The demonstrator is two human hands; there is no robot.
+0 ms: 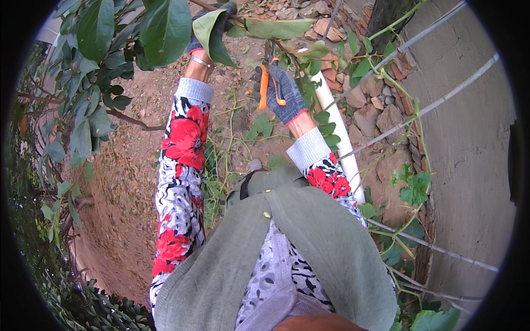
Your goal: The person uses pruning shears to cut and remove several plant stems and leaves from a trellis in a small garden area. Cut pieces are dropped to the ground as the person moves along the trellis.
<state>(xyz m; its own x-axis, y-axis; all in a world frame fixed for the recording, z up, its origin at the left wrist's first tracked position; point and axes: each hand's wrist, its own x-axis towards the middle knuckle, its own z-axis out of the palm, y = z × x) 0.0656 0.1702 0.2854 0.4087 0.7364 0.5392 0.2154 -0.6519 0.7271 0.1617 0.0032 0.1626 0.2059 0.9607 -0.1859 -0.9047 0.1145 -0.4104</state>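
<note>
My right hand (pixel 283 89), in a dark grey knit glove, is closed around pruning shears (pixel 263 87) with orange handles. Their dark blades point up at a leafy branch (pixel 285 49); leaves and shadow make it unclear whether they touch its stem. My left hand (pixel 211 25), gloved too, is raised at the top, at the same branch and partly hidden behind a large green leaf (pixel 210 35). Its fingers are mostly out of sight, so its hold on the branch cannot be told. Broad green leaves (pixel 165 31) hang to the left of it.
A white pipe (pixel 337 132) leans beside my right forearm. Metal rods (pixel 447 87) and a green vine (pixel 418 120) cross on the right, before a concrete wall (pixel 468 165). Stones and broken bricks (pixel 366 118) lie along its foot. A brown branch (pixel 132 121) juts in from the left.
</note>
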